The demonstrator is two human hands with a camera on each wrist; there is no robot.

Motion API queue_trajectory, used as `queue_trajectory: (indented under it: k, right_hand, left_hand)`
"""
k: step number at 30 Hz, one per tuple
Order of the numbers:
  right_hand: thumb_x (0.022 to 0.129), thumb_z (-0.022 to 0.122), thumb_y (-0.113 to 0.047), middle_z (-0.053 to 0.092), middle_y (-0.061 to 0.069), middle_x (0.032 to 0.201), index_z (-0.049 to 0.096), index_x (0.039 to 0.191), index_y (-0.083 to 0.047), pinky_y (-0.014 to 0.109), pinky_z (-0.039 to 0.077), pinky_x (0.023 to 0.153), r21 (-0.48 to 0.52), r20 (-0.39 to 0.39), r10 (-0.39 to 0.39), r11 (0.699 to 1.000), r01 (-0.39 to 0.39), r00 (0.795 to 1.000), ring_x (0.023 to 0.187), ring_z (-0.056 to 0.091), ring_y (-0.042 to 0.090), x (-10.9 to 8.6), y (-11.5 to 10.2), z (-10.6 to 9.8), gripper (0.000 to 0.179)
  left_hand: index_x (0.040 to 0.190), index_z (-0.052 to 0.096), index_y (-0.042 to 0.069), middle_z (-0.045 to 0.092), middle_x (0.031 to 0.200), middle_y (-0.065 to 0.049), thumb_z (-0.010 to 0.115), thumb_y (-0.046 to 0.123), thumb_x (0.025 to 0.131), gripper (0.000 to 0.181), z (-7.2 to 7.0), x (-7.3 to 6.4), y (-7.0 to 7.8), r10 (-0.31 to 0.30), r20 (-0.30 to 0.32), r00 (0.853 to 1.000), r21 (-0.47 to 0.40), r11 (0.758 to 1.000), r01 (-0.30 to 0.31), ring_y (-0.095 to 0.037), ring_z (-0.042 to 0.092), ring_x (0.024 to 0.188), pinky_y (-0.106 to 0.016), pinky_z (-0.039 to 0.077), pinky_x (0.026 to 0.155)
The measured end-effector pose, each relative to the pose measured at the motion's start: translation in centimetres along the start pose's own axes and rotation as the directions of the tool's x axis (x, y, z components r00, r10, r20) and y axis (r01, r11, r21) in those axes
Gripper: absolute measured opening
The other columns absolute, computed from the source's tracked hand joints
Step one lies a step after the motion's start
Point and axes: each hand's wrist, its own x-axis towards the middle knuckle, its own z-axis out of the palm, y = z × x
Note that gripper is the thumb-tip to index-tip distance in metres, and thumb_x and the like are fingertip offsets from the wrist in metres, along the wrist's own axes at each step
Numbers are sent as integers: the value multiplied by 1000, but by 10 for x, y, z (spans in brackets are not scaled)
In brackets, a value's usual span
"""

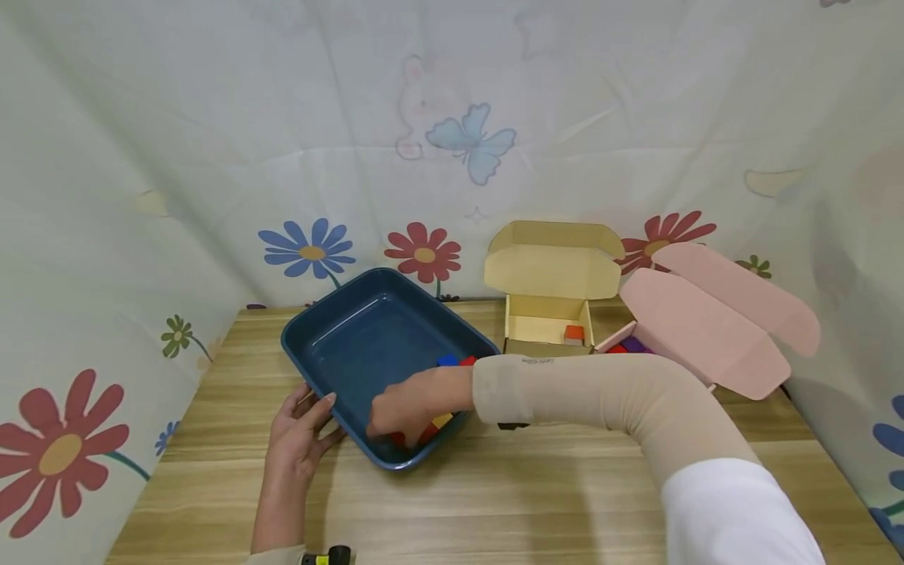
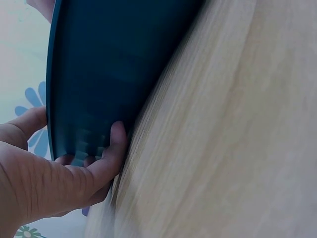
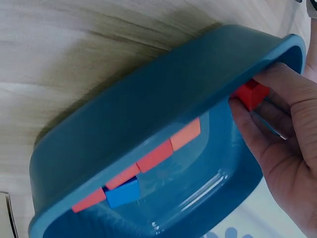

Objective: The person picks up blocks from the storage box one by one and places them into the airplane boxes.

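A deep blue tray (image 1: 363, 337) sits on the table, its left side against my left hand (image 1: 295, 439). The left wrist view has that thumb at the rim and the fingers curled against the outer wall and underside. My right hand (image 1: 417, 402) reaches into the tray's near corner. In the right wrist view its thumb and fingers pinch a red block (image 3: 251, 94) just inside the wall. Along the same wall lie several red and orange blocks, among them an orange block (image 3: 186, 135), with a blue block (image 3: 123, 192) beside them. A yellow block (image 1: 442, 421) shows under the right wrist.
Behind the right forearm stands an open yellow box (image 1: 551, 275) with an orange-red block (image 1: 574, 335) inside. Right of it, an open pink box (image 1: 706, 322) holds red and purple blocks, partly hidden by the sleeve. A patterned cloth (image 1: 212, 157) hangs around the wooden table (image 1: 494, 502).
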Motion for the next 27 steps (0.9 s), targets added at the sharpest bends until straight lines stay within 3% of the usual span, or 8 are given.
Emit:
queue_trajectory:
  k: [7,14,21,27]
  right_hand:
    - [94,76,-22,67,-5,110,66,128,-19,19,54,80,10,-59,33,999,-33,998,88,62,9,-12,9,-9,36]
    - [95,75,-25,68,-4,106,66,129,-18,19,54,77,62,-116,90,995,-84,989,86,62,11,-30,18,-13,36]
    - [95,75,-26,70,-5,103,66,128,-17,17,53,76,110,-184,140,987,-121,973,85,63,8,-50,28,-19,35]
    - [95,75,-29,71,-4,104,67,127,-18,17,53,77,85,-235,205,978,-190,950,87,63,9,-65,38,-19,35]
  left_hand:
    - [160,24,15,38,147,-4,69,10,98,77,-1,0,0,1,2,1000,-1,1000,-1,-11,61,112,-42,55,90]
    - [161,24,16,37,150,-6,70,11,97,79,0,0,0,1,2,1000,3,1000,-1,-13,60,115,-42,55,90]
    - [162,23,16,35,153,-6,68,10,99,78,1,0,-1,-2,6,1000,5,1000,1,-13,60,115,-42,55,91]
    - [162,23,16,35,153,-6,67,11,99,77,1,-1,-1,-4,0,1000,15,1000,4,-13,60,116,-42,55,91]
